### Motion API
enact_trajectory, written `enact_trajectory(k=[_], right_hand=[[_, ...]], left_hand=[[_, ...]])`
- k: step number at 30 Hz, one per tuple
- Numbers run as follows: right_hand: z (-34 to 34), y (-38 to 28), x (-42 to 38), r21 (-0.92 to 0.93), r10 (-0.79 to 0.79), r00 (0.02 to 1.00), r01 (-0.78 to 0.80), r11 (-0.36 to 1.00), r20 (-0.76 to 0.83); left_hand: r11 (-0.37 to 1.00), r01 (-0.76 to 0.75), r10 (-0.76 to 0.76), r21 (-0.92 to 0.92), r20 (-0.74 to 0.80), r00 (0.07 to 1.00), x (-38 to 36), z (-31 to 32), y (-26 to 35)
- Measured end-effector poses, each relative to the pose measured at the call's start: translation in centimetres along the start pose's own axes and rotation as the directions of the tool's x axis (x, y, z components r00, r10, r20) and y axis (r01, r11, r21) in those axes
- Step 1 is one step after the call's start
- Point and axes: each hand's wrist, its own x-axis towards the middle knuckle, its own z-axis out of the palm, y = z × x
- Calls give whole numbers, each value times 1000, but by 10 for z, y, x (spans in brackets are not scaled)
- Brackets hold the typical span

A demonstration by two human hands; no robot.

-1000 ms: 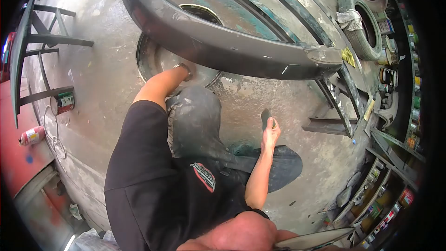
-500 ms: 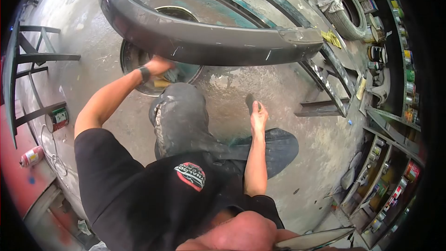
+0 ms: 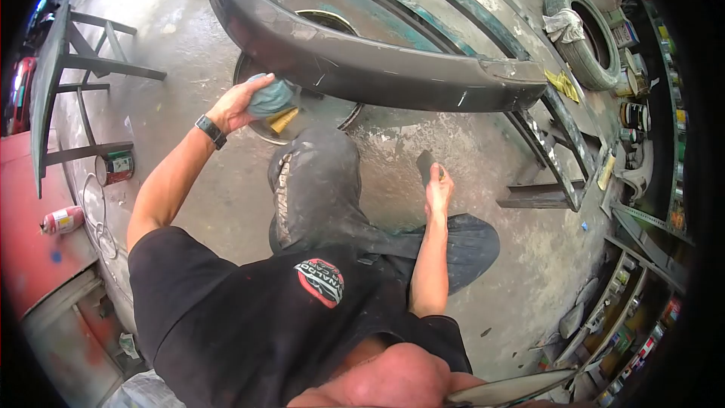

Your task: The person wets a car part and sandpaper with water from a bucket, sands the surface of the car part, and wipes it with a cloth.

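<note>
Left hand (image 3: 236, 106) clenched on a teal cloth (image 3: 272, 97) over a yellow sponge (image 3: 282, 120), just below the grey bumper (image 3: 362, 68) and above the metal basin (image 3: 332, 109), right hand (image 3: 438, 193) gripping a dark sanding pad (image 3: 426, 164) above the concrete floor (image 3: 521, 257)

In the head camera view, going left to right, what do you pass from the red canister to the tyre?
Red canister → paint can → left hand holding a blue-green cloth → right hand holding a dark flat tool → yellow rag → tyre.
</note>
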Motion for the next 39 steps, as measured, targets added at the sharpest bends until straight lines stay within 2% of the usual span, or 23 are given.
enact_trajectory(k=[2,5,6,9,10,12,13,14,15,16,18,21,22,25,26,27,29,30,31,32,35,36,39], right_hand=[[-2,-5,-2,11,20,1000,-20,1000,21],[-3,2,0,-3,-14,1000,14,1000,8],[-3,1,0,-17,-4,1000,4,1000,13],[-5,-8,-2,7,56,998,-57,998,31],[-5,-22,-8,58,94,995,-97,994,40],[2,-21,-9,210,37,996,-54,976,84],[8,-6,-4,311,-60,994,29,950,89],[6,1,4,406,-162,985,126,905,56],[-5,-34,-4,412,31,981,-110,905,193],[-12,-45,2,318,-73,969,-6,948,235],[-7,-51,22,302,-358,919,298,905,167],[-5,-95,33,569,-197,947,18,822,254],[-3,-108,36,642,-176,940,-56,765,291],[9,-127,49,791,-239,914,-127,599,328],[15,-132,53,808,-250,915,-123,576,317],[20,-135,56,826,-261,915,-120,551,308],[21,-145,51,873,-269,919,-138,467,289],[22,-148,50,899,-295,915,-134,416,273],[23,-150,51,922,-321,912,-131,364,256],[25,-148,55,933,-364,896,-128,337,254],[21,-156,53,898,-290,923,-112,425,252],[16,-159,50,896,-280,913,-164,413,296],[28,-141,58,874,-322,906,-94,476,273]], left_hand=[[986,-149,155,69,-78,985,-2,-6,-4],[957,-287,288,41,-27,957,-2,-19,-4],[956,-292,292,-9,7,956,1,-21,-2],[943,-255,246,-214,-69,967,0,-23,0],[944,-275,273,-181,-33,961,-4,-19,1],[948,-207,227,-243,55,972,-24,-12,4],[952,-154,191,-263,120,974,-32,-3,6],[952,-176,208,-252,108,972,-40,9,8],[953,-191,220,-236,103,970,-47,16,7],[954,-222,245,-203,98,964,-47,13,8],[942,-329,334,-63,116,935,-52,4,17],[855,-472,453,216,136,881,-62,25,39],[800,-522,503,296,145,852,-68,51,42],[370,-691,593,621,416,690,-53,107,53],[273,-696,624,664,428,653,-56,145,45],[120,-719,617,685,516,594,-54,176,40],[-316,-768,570,557,759,316,-30,223,26],[-429,-773,497,468,836,231,-16,245,19],[-491,-776,435,395,883,174,-6,266,8],[-478,-799,376,366,907,190,7,279,-2],[-664,-685,292,300,947,132,34,314,-25],[-650,-703,280,290,951,133,41,320,-26],[-672,-719,186,177,980,67,62,349,-30]])
